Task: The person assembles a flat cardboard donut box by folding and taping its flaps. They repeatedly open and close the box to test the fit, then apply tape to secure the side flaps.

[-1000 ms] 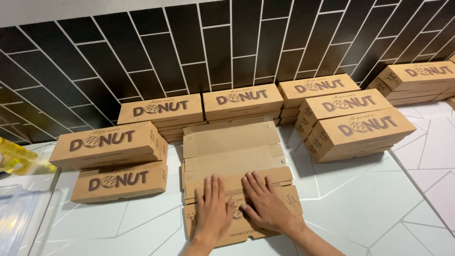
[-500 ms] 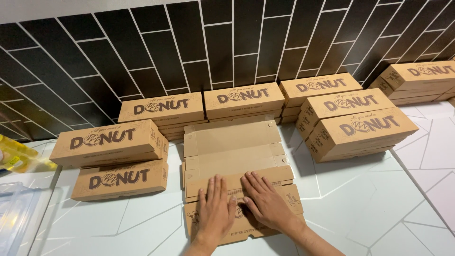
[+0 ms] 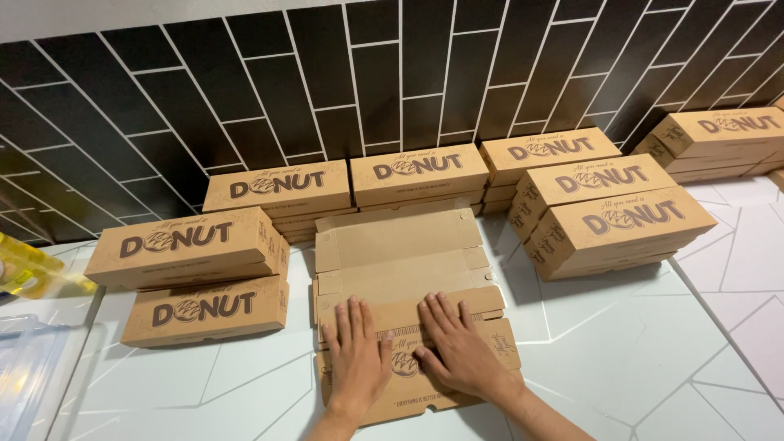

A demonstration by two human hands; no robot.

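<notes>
Both hands lie flat, palms down and fingers spread, on a flat unfolded cardboard box (image 3: 408, 327) that rests on the white counter (image 3: 653, 359). The left hand (image 3: 358, 359) and the right hand (image 3: 457, 351) are side by side, almost touching, and they grasp nothing; they only press the near panel of the cardboard down. I think this pressure keeps a folded flap flat along its crease, because the panel under the palms lies over another layer, though the exact fold is hard to see from this view. The rest of the blank stretches away from the fingertips toward the black tiled wall (image 3: 392, 82), with its plain inner side facing up.

Finished brown boxes stand around the hands in a half ring. To the left of the left hand there is a stack of two boxes (image 3: 196, 278). Beyond the fingertips, against the wall, stands a row of boxes (image 3: 416, 175). To the right of the right hand there is another pile (image 3: 612, 216). Far left lies a clear plastic container (image 3: 24, 367).
</notes>
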